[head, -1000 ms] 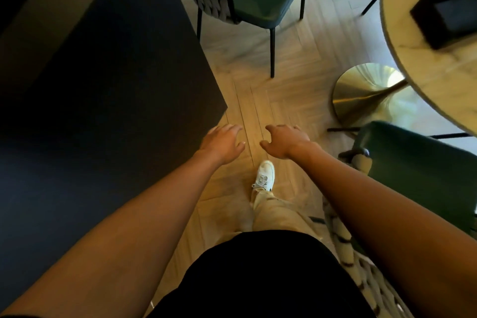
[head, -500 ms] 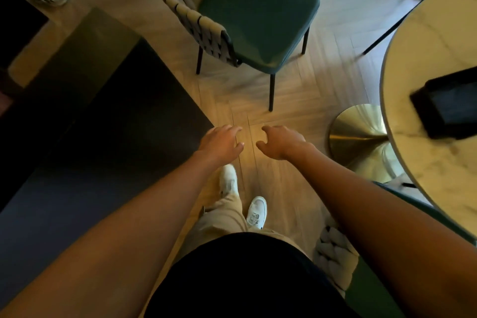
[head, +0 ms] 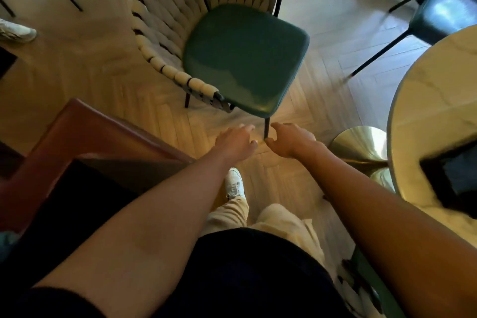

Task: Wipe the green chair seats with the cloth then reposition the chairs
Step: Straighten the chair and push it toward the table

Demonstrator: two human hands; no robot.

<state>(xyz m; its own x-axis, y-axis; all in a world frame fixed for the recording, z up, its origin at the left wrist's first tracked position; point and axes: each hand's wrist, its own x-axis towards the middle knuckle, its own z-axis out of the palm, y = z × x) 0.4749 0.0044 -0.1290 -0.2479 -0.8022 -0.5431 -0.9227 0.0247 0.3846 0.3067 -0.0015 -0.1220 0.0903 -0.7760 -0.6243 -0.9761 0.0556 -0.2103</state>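
Two bare hands reach forward side by side in the head view, both empty. The left hand (head: 236, 143) is held palm down with its fingers loosely curled and slightly apart, gripping nothing. The right hand (head: 290, 141) is likewise loose, with thumb and fingers bent in an open curve around nothing. Both float above the herringbone wood floor (head: 322, 33), just in front of the near corner of the green chair seat (head: 245, 55) and to either side of its thin black front leg (head: 266, 128), without touching seat or leg as far as can be told.

That seat belongs to a chair with a woven beige backrest (head: 180, 8) that curves around its far and left sides; the chair stands in the middle of the view, turned at an angle. No cloth shows on it or in either hand. A second chair with a dark seat (head: 449, 8) stands at the upper right, partly cut off by the frame edge. On the right sits a round marble table (head: 433, 111) on a brass base (head: 361, 144), with a dark rectangular object (head: 454, 175) lying on its top. A dark table with a reddish-brown edge (head: 85, 131) fills the lower left. Below the arms, one white shoe (head: 233, 183) and beige trousers (head: 281, 219) are seen.
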